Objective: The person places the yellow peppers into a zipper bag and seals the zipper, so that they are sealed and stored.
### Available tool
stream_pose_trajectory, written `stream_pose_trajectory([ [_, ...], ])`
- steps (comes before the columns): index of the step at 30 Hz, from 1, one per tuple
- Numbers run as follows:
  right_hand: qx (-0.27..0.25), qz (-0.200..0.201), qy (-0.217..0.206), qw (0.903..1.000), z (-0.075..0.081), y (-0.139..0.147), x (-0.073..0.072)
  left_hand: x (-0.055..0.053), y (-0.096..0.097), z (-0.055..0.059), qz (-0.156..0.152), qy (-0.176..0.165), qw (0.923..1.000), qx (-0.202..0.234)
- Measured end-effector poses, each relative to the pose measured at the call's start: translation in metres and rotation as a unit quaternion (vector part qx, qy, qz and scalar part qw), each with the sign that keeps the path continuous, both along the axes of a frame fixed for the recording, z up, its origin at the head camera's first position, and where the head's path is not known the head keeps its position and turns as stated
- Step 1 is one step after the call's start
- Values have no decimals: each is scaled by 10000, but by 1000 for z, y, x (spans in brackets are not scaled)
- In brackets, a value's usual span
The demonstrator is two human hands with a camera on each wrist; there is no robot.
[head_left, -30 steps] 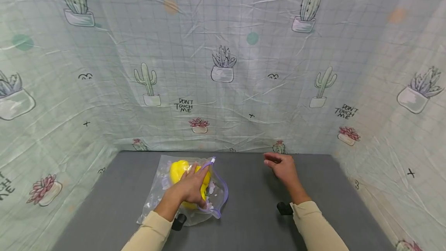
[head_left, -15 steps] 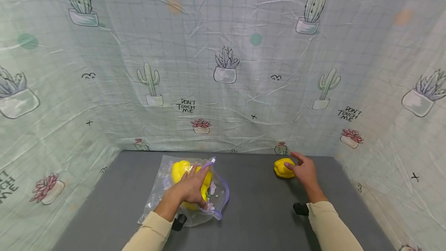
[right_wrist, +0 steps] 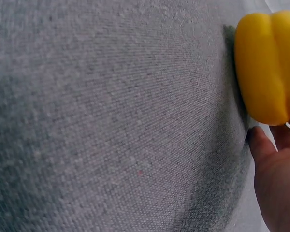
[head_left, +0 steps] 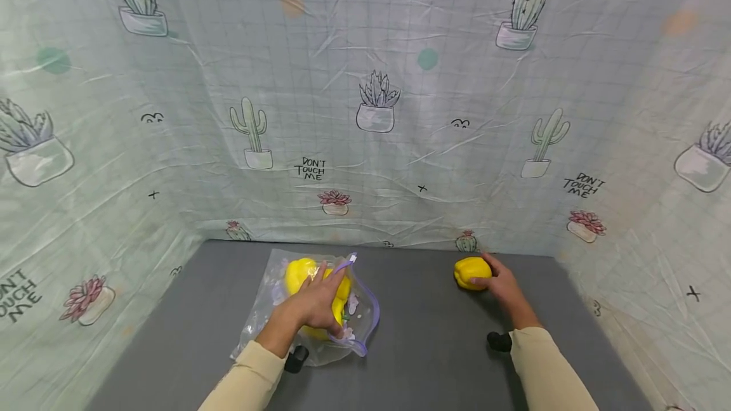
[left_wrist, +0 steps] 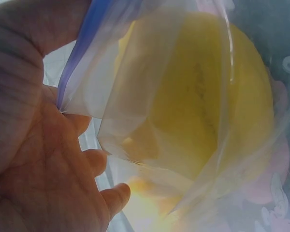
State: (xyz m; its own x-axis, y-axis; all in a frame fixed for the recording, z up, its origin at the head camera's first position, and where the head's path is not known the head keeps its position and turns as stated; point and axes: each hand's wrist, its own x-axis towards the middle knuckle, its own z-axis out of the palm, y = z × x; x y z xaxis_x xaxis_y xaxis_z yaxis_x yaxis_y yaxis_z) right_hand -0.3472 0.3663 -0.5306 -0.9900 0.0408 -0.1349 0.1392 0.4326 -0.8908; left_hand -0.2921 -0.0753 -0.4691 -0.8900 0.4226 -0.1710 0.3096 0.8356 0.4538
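Observation:
A clear zip bag with a purple zip rim and pale pink-white print lies left of centre. Inside it are yellow bell peppers, partly covered by the hand. My left hand rests spread across the bag by its mouth; in the left wrist view the purple zip passes beside the thumb, and the fingertips lie loosely bent. A single yellow bell pepper sits on the table at the far right. My right hand grips its right side, thumb in front; the other fingers are largely hidden.
The grey table ends against a cactus-print sheet, which also rises on the left and right sides. Black wrist cameras hang below both wrists.
My right hand moved right, bringing the single bell pepper into view, then closed in on its right side. My left hand and the bag have barely moved; the head view shifted slightly.

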Motion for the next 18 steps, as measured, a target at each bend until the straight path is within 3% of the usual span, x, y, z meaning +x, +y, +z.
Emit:
stream_pose_trajectory([
  [5, 171, 67, 62, 9998, 1, 3, 1, 0, 1, 2, -7, -49, 10000, 2],
  [13, 565, -332, 331, 9973, -3, 0, 7, -1, 3, 3, 6, -68, 10000, -49],
  [18, 844, -344, 465, 9948, -4, -1, 9, -1, 4, 3, 22, -75, 10000, -42],
])
